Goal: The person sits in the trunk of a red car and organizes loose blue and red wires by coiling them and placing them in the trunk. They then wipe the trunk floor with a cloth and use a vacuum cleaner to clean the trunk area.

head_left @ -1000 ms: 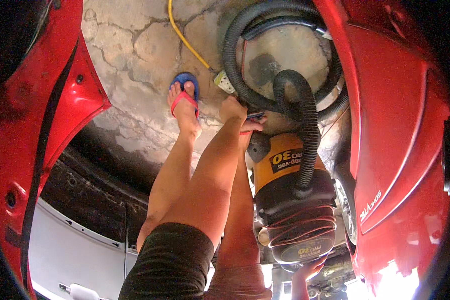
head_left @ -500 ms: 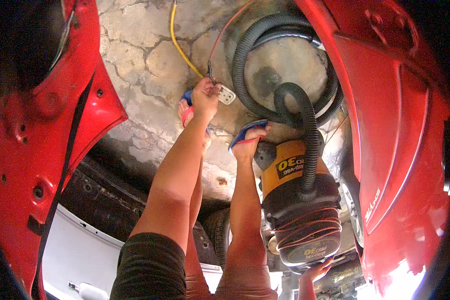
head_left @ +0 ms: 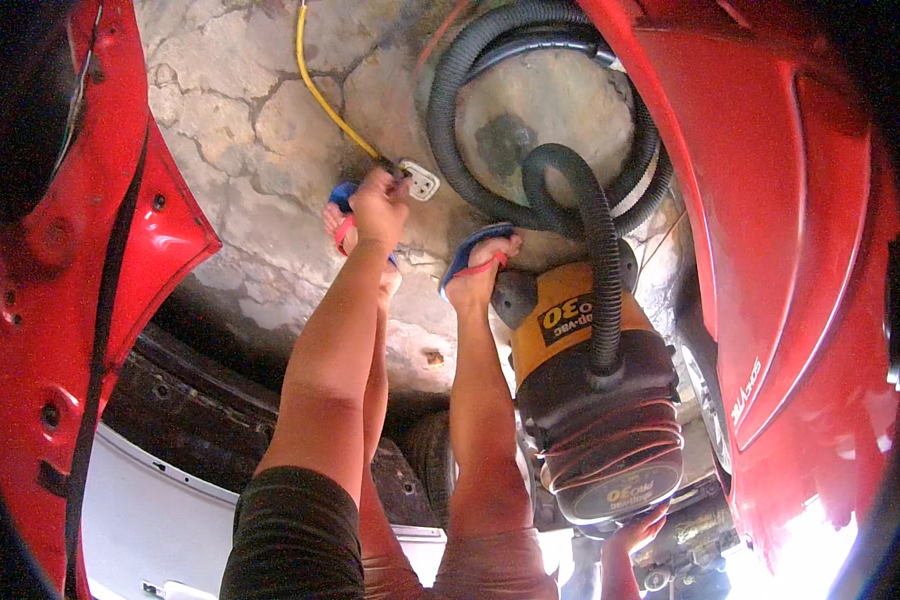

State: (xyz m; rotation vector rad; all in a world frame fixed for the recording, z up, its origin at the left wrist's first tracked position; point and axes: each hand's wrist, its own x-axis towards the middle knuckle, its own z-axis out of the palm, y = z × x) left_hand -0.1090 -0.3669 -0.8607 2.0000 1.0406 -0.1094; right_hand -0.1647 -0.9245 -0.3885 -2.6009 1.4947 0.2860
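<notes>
My left hand (head_left: 378,208) is closed at the end of a white extension socket (head_left: 423,182), just above my left foot. A yellow cord (head_left: 322,98) runs to the dark end piece by its fingers; exactly what lies under the fingers is hidden. At the lower right, my right hand (head_left: 638,532) rests against the edge of a black and orange shop vacuum (head_left: 580,400), its fingers stretched out. A cord (head_left: 610,440) is wound around the vacuum's top. Its ribbed black hose (head_left: 448,110) lies coiled on the ground beyond.
Red car body panels stand on the left (head_left: 55,260) and right (head_left: 770,250). My feet, in blue sandals (head_left: 460,262), are on cracked stone ground (head_left: 230,150). A white panel (head_left: 155,505) and a dark tyre (head_left: 430,450) lie lower down. A thin red cord (head_left: 440,38) shows near the hose.
The whole view has shifted, so most things sit further left. My left hand has drawn slightly nearer to me, and the socket has tilted. The red cord no longer reaches the hand visibly.
</notes>
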